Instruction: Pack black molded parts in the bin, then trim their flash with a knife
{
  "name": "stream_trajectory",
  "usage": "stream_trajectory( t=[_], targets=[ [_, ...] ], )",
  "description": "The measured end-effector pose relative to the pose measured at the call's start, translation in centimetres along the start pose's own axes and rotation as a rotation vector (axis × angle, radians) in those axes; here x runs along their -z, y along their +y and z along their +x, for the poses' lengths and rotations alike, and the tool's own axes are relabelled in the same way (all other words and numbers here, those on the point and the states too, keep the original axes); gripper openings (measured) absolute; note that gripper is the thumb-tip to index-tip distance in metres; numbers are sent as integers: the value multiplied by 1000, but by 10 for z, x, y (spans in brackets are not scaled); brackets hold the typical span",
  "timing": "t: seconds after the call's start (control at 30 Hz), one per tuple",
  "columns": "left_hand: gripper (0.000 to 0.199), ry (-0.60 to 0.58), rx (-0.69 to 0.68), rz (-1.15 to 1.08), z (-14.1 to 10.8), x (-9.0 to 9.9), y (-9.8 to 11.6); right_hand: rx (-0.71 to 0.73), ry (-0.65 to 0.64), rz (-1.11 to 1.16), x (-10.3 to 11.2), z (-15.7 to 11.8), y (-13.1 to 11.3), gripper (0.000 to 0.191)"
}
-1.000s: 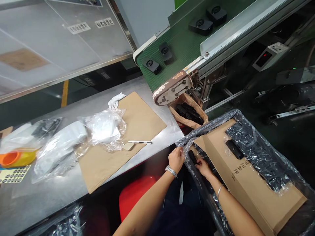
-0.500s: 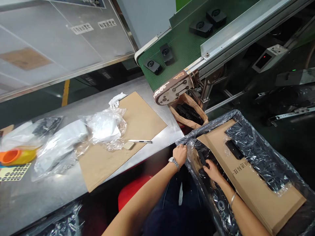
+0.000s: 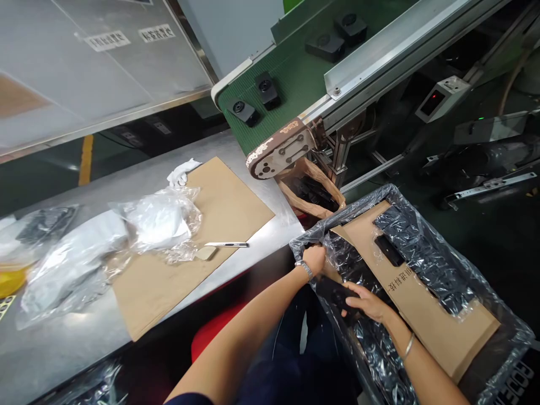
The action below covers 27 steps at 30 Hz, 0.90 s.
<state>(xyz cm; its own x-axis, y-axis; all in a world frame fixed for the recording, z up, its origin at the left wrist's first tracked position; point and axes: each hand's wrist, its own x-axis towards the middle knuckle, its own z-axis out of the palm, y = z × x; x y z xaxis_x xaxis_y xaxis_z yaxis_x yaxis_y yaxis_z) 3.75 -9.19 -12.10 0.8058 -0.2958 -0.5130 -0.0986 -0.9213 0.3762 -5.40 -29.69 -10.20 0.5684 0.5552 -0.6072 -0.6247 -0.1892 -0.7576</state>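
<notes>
My right hand point(image 3: 366, 302) grips a black part point(image 3: 335, 291) over the near side of a plastic-lined crate point(image 3: 485, 278). Beside it, at the crate's near left corner, my left hand point(image 3: 314, 259) is closed; what its fingers hold, if anything, is hidden. A cardboard sheet point(image 3: 447, 332) lies in the crate, with plastic-wrapped black parts point(image 3: 426, 259) and one loose black part point(image 3: 388, 250) on it. More wrapped dark parts show below the sheet's near edge.
A green conveyor point(image 3: 291, 73) carries several black units. Below its end is a paper bag point(image 3: 328, 208) of black parts. The metal table point(image 3: 76, 360) holds cardboard point(image 3: 236, 202), a cutter point(image 3: 228, 244), plastic bags point(image 3: 156, 219) and a white glove point(image 3: 183, 171). A red stool point(image 3: 215, 329) stands below.
My right hand has lifted the black part, which now shows more fully between my hands. My left hand has moved from the crate's rim to just inside its corner. The view has shifted slightly.
</notes>
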Motion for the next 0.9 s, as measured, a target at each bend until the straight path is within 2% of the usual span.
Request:
stream_trajectory(
  t=[0.13, 0.3, 0.57, 0.7, 0.9],
  targets=[
    [26, -15, -99, -62, -1, -6, -2, 1, 103, 161, -1, 9, 9, 37],
    [31, 32, -165, -141, -8, -13, -4, 13, 248, 225, 2, 17, 21, 33],
    [26, 211, -20, -224, -24, -36, 10, 30, 346, 67, -10, 32, 26, 38],
    [22, 261, -8, -244, -37, -49, 14, 81, 427, -3, -9, 38, 23, 37],
    [26, 332, 20, -304, -50, -61, 13, 32, 503, 148, -19, 48, 28, 34]
  ],
)
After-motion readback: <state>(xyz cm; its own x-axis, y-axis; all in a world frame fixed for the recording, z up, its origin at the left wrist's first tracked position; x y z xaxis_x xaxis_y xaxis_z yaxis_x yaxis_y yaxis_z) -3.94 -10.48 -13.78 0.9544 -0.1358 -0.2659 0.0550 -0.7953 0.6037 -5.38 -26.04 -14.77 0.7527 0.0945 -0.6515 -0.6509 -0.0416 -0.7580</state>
